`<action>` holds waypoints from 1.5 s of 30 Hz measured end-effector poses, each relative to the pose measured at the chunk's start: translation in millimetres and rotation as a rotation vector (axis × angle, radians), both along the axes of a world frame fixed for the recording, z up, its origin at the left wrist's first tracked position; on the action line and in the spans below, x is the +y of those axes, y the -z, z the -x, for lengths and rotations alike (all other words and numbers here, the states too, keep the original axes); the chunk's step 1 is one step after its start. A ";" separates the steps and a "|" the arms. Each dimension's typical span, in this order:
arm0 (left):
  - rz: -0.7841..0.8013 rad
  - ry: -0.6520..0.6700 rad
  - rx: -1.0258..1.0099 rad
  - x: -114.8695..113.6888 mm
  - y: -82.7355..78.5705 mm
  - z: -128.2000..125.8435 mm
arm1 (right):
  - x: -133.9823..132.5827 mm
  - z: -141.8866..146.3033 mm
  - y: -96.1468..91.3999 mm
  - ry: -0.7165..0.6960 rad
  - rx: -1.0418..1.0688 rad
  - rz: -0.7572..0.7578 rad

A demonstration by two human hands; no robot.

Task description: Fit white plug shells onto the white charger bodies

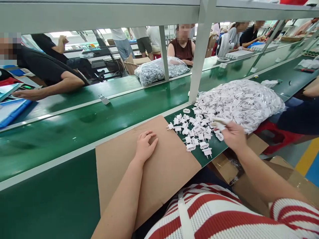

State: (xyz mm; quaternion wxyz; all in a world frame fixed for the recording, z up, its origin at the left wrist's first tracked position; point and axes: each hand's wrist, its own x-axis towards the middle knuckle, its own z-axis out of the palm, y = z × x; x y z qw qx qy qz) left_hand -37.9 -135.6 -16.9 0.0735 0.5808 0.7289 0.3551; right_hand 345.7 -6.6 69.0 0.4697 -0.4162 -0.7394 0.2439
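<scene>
My left hand (146,146) lies on a flat sheet of brown cardboard (119,179), its fingers apart and nothing in them. My right hand (233,134) is over the right edge of a loose heap of small white two-pin plug parts (199,127). Its fingers are pinched together, with something white at their tips; I cannot make out whether that is a plug part or a covering on the fingers. Just beyond it sits a big clear plastic bag (244,99) full of the same white parts.
A green conveyor belt (139,103) runs behind the bench, under a grey metal frame post (198,56). One white plug (104,99) lies across the belt. Another full bag (161,69) stands opposite, near a seated person. Cardboard boxes (224,167) stand below my right arm.
</scene>
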 end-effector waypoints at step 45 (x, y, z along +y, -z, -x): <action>-0.002 0.006 -0.059 -8.2 -8.0 -10.1 | 21.0 44.3 97.6 -0.399 -0.384 -0.447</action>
